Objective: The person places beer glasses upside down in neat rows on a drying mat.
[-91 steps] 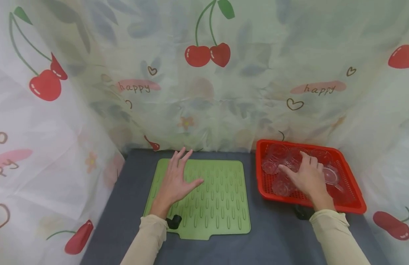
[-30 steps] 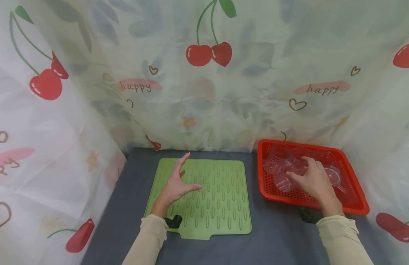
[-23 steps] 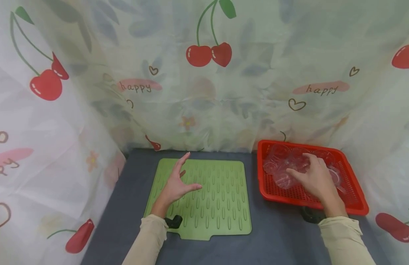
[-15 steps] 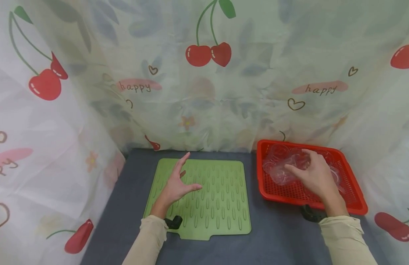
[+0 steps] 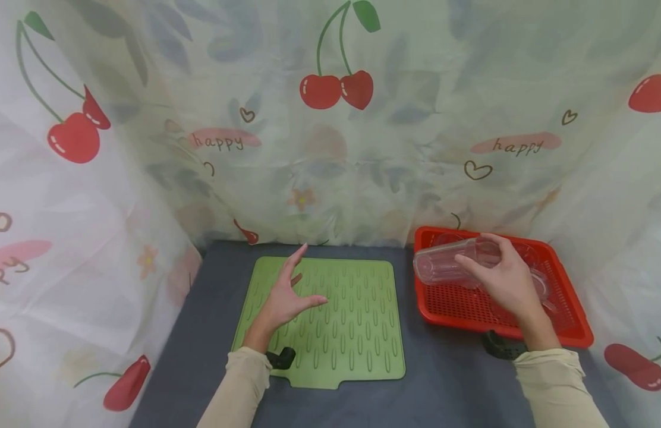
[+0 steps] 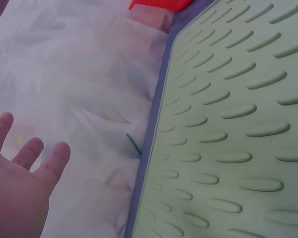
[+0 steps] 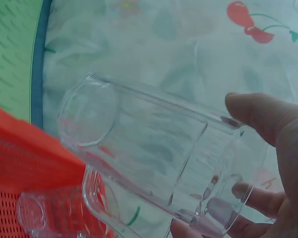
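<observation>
The right hand [image 5: 508,276] grips one end of a clear cylindrical cup [image 5: 443,261] above the red perforated plastic basket [image 5: 464,323]; the cup's long axis points left, toward the green ribbed mat [image 5: 357,333] beneath the spread left hand [image 5: 284,301].

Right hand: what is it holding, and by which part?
The right hand holds a clear cup by its wall, near the end farther from the green mat.

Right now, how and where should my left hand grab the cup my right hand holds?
Probably wrap your left hand round the end of the cup that points left, coming from the left: it's tipped nearly sideways, and your right hand grips the other end.
</observation>
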The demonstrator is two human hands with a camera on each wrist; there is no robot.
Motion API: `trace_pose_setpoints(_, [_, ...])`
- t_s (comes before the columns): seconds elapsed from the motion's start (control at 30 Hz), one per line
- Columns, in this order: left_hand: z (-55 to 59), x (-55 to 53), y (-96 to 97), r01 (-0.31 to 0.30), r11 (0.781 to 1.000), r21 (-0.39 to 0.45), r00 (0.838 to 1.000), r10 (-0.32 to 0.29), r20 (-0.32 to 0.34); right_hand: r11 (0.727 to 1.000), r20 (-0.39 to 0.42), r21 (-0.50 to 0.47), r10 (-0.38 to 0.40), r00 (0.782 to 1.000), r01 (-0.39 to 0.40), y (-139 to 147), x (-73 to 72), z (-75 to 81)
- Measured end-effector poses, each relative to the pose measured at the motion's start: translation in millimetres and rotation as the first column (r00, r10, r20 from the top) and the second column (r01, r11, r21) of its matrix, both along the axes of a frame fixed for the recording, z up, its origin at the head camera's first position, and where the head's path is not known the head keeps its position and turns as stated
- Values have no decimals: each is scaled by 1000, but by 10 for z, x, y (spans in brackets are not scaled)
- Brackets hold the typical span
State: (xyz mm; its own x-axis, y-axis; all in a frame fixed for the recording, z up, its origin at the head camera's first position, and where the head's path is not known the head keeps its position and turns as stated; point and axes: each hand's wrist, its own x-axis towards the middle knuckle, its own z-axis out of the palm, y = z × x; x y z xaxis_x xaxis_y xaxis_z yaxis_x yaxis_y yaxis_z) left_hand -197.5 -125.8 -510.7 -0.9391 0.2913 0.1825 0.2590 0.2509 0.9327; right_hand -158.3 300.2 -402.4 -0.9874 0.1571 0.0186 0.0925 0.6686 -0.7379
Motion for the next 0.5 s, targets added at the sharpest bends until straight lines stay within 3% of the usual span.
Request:
trace_pose_setpoints(0.33, [76, 5, -36, -7, 1000, 24, 1000, 7, 21, 973, 0, -227, 42, 999, -41, -250, -10, -108])
trace_pose_setpoints(0.5, [107, 6, -30, 17, 1000, 24, 1000, -18, 21, 967, -28, -247, 57, 998, -62, -365, -5, -147])
